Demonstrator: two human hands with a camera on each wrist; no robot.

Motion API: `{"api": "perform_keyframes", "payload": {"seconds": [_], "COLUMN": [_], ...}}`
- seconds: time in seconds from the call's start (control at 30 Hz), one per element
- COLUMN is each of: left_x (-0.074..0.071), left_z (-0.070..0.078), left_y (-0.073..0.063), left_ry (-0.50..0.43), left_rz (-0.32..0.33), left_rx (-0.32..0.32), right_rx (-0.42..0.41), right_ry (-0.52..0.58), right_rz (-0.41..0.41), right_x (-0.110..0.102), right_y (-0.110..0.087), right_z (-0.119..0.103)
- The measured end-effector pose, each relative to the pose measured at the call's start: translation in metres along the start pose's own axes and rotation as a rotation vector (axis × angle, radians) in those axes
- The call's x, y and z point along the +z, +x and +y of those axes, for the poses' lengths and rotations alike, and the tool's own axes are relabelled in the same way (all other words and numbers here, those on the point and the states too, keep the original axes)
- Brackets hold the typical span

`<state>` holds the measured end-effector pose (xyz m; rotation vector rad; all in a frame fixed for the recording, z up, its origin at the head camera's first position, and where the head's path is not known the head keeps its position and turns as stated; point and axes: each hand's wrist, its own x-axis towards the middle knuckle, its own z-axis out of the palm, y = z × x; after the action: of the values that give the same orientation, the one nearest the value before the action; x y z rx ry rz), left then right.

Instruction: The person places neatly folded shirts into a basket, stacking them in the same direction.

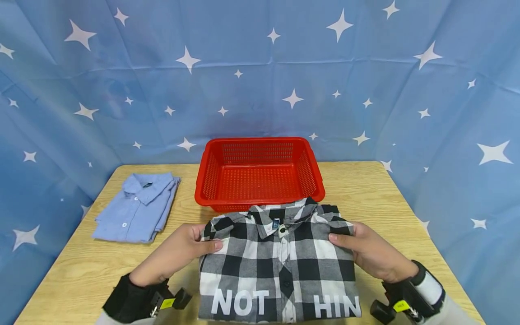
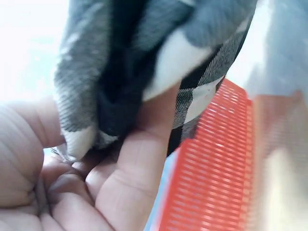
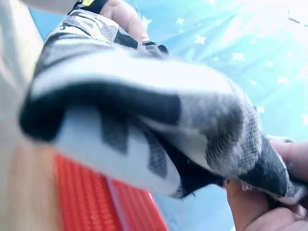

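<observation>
A folded black, grey and white checked shirt with a collar and pale lettering is held up between both hands. My left hand grips its left side, thumb on the front and fingers behind. On the opposite side my right hand pinches the shirt the same way. The left wrist view has the left hand curled round layered folds of the shirt. Part of the right hand appears in the right wrist view, holding the shirt's edge. The collar overlaps the basket's front edge in the head view.
A red plastic basket with nothing visible inside stands at the back middle of the wooden table. To the left lies a folded blue shirt. A blue curtain with white stars hangs behind the table.
</observation>
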<state>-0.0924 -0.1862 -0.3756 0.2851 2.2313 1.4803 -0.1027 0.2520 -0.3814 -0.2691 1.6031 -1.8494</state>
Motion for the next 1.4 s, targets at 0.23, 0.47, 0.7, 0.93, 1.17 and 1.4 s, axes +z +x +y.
{"api": "perform_keyframes", "payload": {"seconds": [0.23,0.47,0.7,0.93,1.17,1.4], "left_x": [-0.016,-0.044,-0.068,-0.085,-0.088,-0.086], "left_z": [0.031,0.051,0.062,0.061,0.048,0.039], "left_y": [-0.003,0.024,0.081,0.126,0.151,0.162], "left_ry": [0.024,0.011,-0.061,-0.01,-0.104,-0.071], "left_rz": [0.082,0.198,0.332,0.449,0.463,0.45], "left_rx": [0.062,0.103,0.077,0.054,0.037,-0.02], "right_rx": [-0.106,-0.168,-0.133,-0.103,-0.04,0.02], "right_ry": [0.018,-0.009,0.038,0.07,0.024,-0.05], "right_rz": [-0.017,0.133,0.266,0.325,0.401,0.434], "right_x": [-0.001,-0.006,-0.024,-0.041,-0.054,-0.059], "right_y": [0.0,0.031,0.085,0.136,0.174,0.192], "right_z": [-0.039,-0.077,-0.11,-0.127,-0.111,-0.099]}}
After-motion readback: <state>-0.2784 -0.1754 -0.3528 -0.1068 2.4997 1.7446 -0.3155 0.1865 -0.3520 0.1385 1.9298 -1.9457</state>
